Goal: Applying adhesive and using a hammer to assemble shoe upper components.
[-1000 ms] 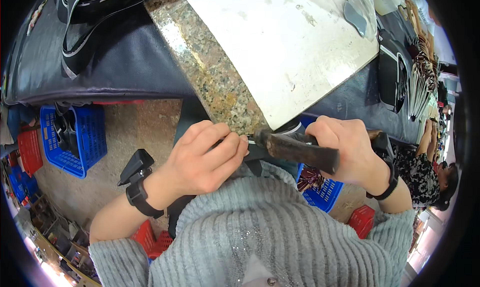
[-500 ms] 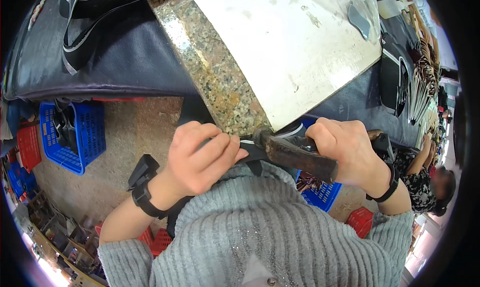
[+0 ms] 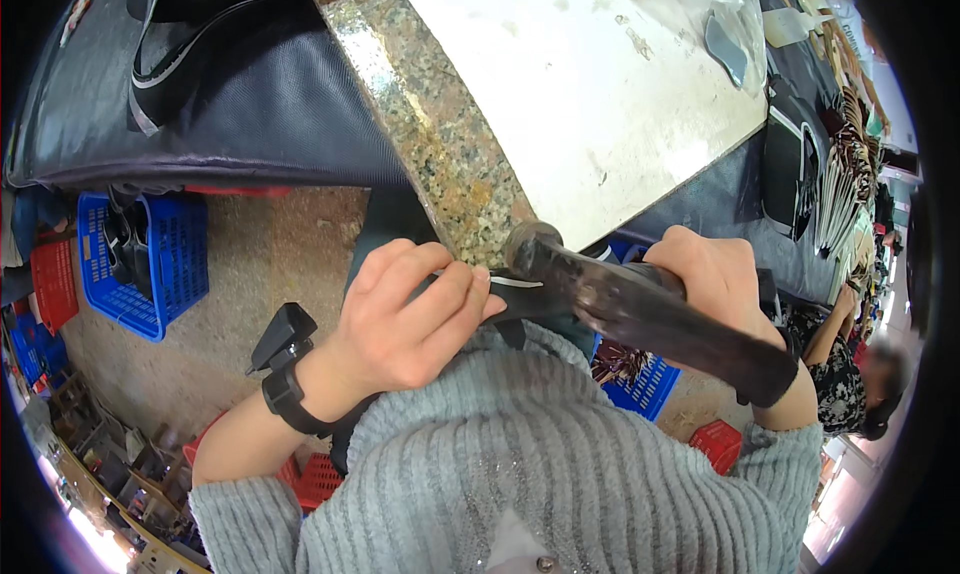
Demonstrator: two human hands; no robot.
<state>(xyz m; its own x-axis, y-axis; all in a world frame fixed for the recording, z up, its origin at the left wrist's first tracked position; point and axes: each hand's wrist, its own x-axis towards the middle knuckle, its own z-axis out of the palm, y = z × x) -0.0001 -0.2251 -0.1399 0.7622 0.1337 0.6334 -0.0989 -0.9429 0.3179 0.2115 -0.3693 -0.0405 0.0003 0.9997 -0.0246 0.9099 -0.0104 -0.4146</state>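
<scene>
My left hand point(image 3: 405, 319) is closed at the near corner of the granite slab point(image 3: 445, 134), pinching a black strip with a white edge point(image 3: 516, 282). Its fingertips hide part of the strip, which lies against the slab's corner. On the other side, my right hand point(image 3: 708, 274) wraps round the handle of a hammer. The dark, worn hammer head point(image 3: 650, 319) is long, with a round face above the slab corner. Most of the handle is hidden behind the head and my fingers.
A white board point(image 3: 590, 104) lies on the slab. Black-and-white strips point(image 3: 165, 84) hang at the far left, and more black pieces point(image 3: 790, 169) lie at the right. Blue baskets point(image 3: 185, 264) stand below. Another person point(image 3: 850, 374) sits at the far right.
The hammer has lifted from the strip at the slab corner, and its head now looks larger. My right hand has shifted slightly right; my left hand keeps its pinch almost unmoved.
</scene>
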